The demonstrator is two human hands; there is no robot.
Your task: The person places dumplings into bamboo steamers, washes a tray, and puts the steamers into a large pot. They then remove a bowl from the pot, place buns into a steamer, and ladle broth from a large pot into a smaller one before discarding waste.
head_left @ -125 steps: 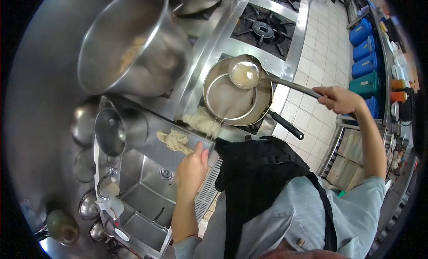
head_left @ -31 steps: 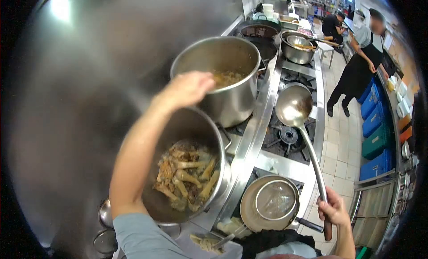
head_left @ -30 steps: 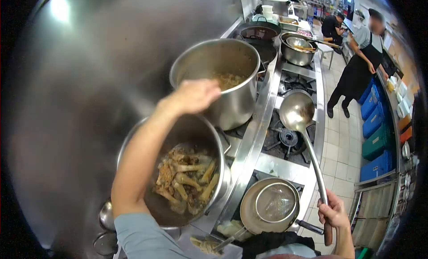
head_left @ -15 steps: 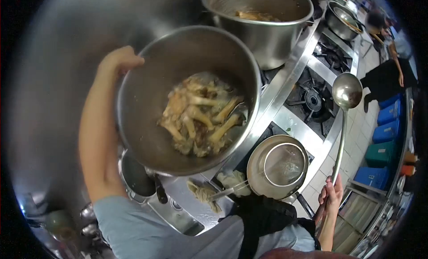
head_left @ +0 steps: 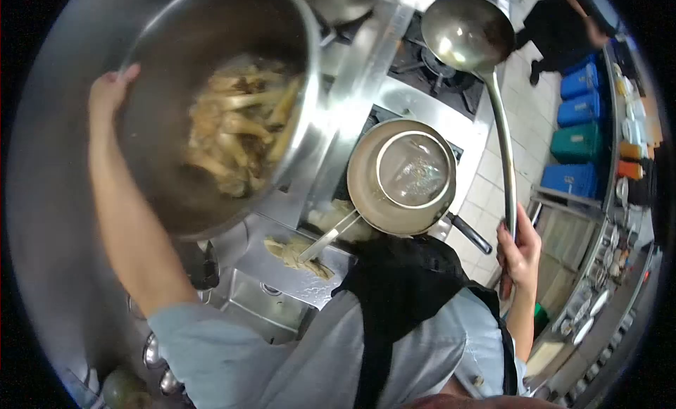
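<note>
My left hand (head_left: 113, 92) grips the rim of a big steel pot (head_left: 165, 78) on its far left side. Several pale bones (head_left: 243, 124) lie in liquid at the pot's bottom, slightly blurred. In my right hand (head_left: 520, 247), closed round its handle, is a large metal ladle (head_left: 468, 30) with its bowl raised over the stove. Between my hands, a round strainer (head_left: 415, 170) rests over a beige pan (head_left: 362, 177) with a black handle.
A burner (head_left: 438, 64) lies beneath the ladle. Cloths (head_left: 299, 258) and a sink (head_left: 264, 303) are near my body. Blue bins (head_left: 579, 82) and a green bin (head_left: 576, 143) line the right. Another person's dark clothing (head_left: 560, 29) shows at the top right.
The view has shifted, so the pot appears further left and the strainer and pan higher. The ladle now appears larger and further up and left. Both hands keep their hold.
</note>
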